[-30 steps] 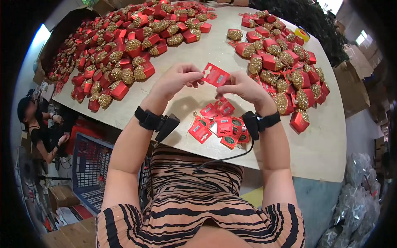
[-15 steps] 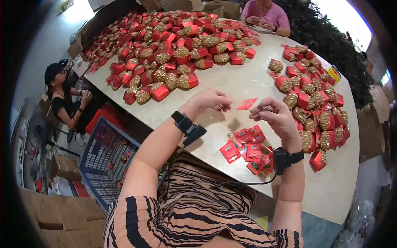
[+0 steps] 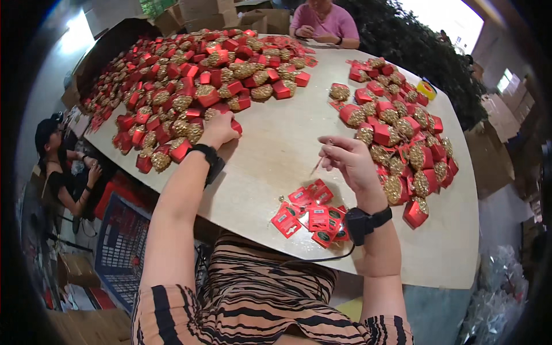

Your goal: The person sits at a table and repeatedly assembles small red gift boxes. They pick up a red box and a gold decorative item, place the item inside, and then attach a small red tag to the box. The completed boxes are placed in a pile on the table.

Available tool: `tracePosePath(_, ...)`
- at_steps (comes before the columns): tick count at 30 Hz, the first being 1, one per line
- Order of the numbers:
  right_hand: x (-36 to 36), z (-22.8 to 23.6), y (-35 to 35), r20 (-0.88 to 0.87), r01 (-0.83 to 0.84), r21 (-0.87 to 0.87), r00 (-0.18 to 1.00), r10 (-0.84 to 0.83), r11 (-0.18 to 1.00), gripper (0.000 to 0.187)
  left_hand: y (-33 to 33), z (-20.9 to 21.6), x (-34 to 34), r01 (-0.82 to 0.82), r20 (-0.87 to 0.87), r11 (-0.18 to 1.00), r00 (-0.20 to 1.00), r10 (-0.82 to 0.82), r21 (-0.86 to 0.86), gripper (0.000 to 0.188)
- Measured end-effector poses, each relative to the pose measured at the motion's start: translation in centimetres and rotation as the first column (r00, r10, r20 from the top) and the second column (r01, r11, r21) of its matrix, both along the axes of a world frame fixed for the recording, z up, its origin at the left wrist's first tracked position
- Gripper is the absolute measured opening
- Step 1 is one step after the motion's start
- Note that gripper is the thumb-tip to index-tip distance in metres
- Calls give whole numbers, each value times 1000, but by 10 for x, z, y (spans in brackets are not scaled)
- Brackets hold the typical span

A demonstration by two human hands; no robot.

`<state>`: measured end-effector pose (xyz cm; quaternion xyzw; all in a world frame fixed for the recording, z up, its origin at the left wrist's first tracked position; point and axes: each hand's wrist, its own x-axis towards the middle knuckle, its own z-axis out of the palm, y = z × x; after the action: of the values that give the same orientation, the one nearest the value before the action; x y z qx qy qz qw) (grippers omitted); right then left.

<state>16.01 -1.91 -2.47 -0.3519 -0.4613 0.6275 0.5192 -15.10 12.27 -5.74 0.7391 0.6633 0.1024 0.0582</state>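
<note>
At the front edge of the large pile of red-and-gold glitter ornaments, my left hand has its fingers closed around one ornament. Most of that ornament is hidden by the fingers. My right hand is raised above the table, thumb and fingers pinched together. A small red tag, seen nearly edge-on, hangs below the fingertips; its string is too fine to make out. Several loose red tags lie in a small heap nearer me, in front of my right wrist.
More ornaments are heaped on the right of the pale table, with a yellow tape roll behind. A blue plastic crate stands at lower left. One person sits across the table, another at the left.
My left hand has gone from beside the tag to the large pile and closed on an ornament. The tag hangs from my right hand, turned edge-on. The whole view has shifted.
</note>
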Motion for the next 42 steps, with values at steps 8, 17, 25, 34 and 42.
tracePosePath(8,-5,-28,15,258,81,169,958,-124,982,30,-72,2,65,481,823,872,-457,337,-90,49)
tracePosePath(17,-17,-27,6,686,-123,700,388,-615,703,34,-116,8,112,686,755,727,-457,470,-37,45)
tracePosePath(25,-19,-23,7,617,-31,613,644,-453,790,22,-121,6,111,694,747,719,-454,486,-46,43)
tracePosePath(34,-5,-34,17,657,-39,477,680,-327,878,22,-118,-6,118,648,744,752,-443,501,-120,47)
tracePosePath(42,-3,-30,16,388,86,123,913,-128,989,23,-117,2,121,615,715,786,-523,464,-60,39)
